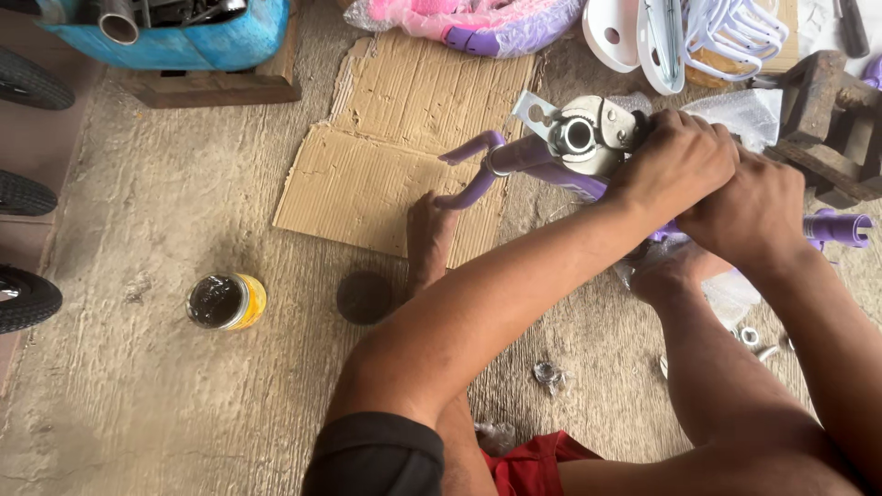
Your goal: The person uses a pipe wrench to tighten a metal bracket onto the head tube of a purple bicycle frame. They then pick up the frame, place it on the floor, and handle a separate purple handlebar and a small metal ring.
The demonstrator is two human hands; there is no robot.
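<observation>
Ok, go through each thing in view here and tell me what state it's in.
Left hand: clamped around the purple bike frame by its metal end.
Right hand: gripping the frame beside the left.
Small can: open, upright, dark contents.
Cardboard sheet: flat on the floor, torn edges.

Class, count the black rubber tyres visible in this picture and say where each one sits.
3, all cut off by the left edge: one tyre at top, one midway, one lower. Others may lie outside the frame.
</observation>
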